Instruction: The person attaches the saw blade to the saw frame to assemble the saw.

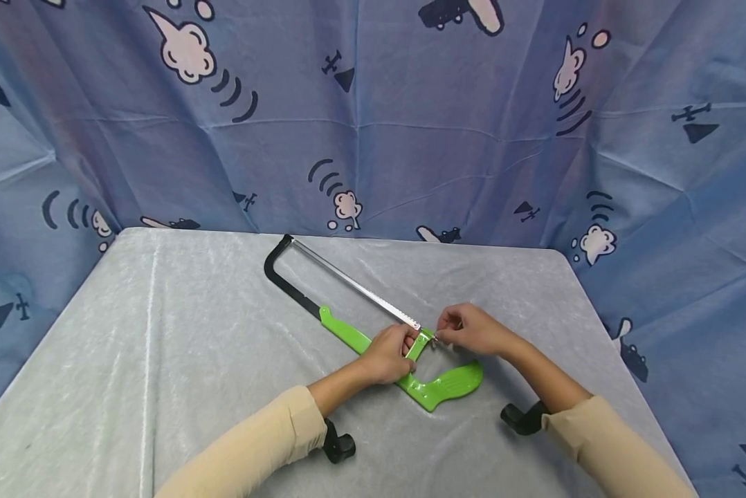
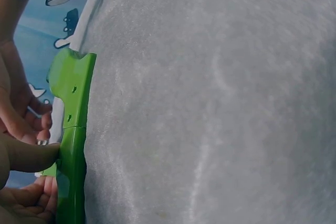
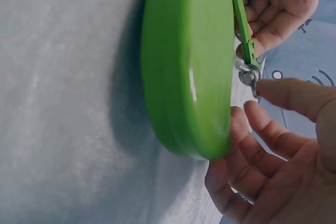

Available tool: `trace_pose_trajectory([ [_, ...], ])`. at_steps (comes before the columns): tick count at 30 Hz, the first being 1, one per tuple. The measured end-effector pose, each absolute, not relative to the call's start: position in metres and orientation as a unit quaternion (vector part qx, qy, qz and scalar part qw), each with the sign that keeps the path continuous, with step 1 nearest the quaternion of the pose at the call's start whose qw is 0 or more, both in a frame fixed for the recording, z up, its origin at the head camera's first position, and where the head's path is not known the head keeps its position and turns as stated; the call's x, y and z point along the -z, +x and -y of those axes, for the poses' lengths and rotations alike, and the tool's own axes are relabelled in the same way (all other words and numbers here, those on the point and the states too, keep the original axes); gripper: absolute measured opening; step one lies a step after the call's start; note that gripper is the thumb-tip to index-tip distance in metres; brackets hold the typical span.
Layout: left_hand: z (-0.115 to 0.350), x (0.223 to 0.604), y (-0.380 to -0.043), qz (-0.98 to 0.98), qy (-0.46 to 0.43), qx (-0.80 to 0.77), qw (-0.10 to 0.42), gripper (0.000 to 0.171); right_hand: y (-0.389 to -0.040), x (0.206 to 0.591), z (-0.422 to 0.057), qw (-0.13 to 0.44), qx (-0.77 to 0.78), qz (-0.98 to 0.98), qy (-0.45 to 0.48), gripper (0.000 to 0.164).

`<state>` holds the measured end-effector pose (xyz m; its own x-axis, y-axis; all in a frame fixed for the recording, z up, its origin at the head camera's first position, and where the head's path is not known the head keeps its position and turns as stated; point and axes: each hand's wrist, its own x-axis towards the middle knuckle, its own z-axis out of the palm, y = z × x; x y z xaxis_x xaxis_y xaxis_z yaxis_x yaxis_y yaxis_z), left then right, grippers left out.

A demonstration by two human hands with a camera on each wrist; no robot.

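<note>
A hacksaw (image 1: 348, 334) with a green handle, black front frame and silver blade (image 1: 356, 286) lies diagonally on the table. My left hand (image 1: 385, 356) grips the green bar between handle and blade, thumb on its near side, fingers behind. In the left wrist view, the left thumb (image 2: 31, 153) presses against the green frame (image 2: 76, 90). At the blade's handle end is a metal wing nut (image 3: 249, 76). The right hand (image 1: 475, 330) pinches one wing of it with thumb and index fingertips, other fingers beside the green handle (image 3: 191, 72).
A pale grey plush cloth (image 1: 211, 360) covers the table. Behind it hangs a blue patterned curtain (image 1: 410, 173). Black wrist-worn devices (image 1: 338, 446) stick out under both forearms, near the cuffs of beige sleeves (image 1: 255, 443).
</note>
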<state>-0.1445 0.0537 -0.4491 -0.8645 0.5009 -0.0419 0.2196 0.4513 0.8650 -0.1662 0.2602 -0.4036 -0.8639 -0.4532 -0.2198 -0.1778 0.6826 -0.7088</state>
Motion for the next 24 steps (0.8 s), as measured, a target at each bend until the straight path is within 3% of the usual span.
trace_pose_trajectory([
  [24,-0.0535,0.4495,-0.1449,-0.84,0.212,-0.476,0.15,0.041,-0.1675,0.412,-0.2612,0.176,0.357,-0.894,-0.204,0.006],
])
